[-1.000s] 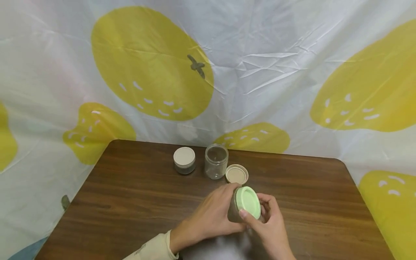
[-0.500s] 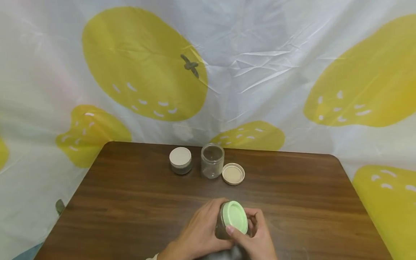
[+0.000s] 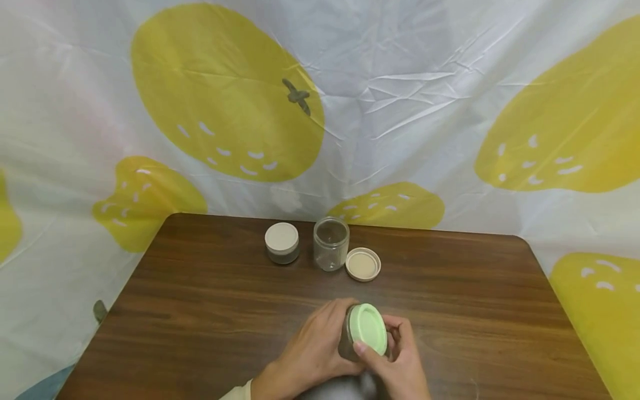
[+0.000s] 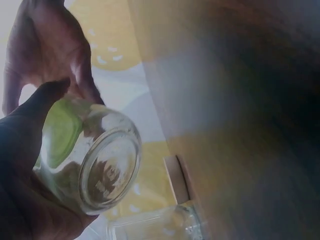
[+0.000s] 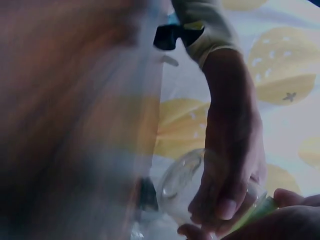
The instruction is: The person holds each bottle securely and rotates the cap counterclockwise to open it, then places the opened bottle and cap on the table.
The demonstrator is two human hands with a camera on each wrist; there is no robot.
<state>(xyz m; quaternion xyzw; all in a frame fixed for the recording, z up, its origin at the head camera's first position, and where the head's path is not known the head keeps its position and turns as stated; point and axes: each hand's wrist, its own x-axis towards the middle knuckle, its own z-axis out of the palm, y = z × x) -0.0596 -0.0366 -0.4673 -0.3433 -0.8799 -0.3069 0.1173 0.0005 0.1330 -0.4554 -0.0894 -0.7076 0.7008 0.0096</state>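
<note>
A clear jar [image 4: 112, 167] with a light green lid [image 3: 369, 329] is held tilted above the table, lid side facing right. My left hand [image 3: 316, 347] grips the jar's body, its thumb and fingers wrapped round the side. My right hand [image 3: 400, 358] holds the lid's rim, thumb on the near edge and fingers at the far right side. In the left wrist view the jar's round bottom faces the camera, and nothing shows inside. Whether the lid is turned loose cannot be told.
Toward the back of the brown wooden table [image 3: 475, 311] stand a low jar with a white lid [image 3: 282, 238] and a taller clear jar [image 3: 331, 250] without a lid. A beige lid [image 3: 363, 264] lies beside the taller jar. A fruit-printed cloth [image 3: 400, 139] hangs behind.
Over the first half second both hands brought the jar nearer the body and slightly left. Since then they have stayed almost in place, with the same grip. The view shifted slightly.
</note>
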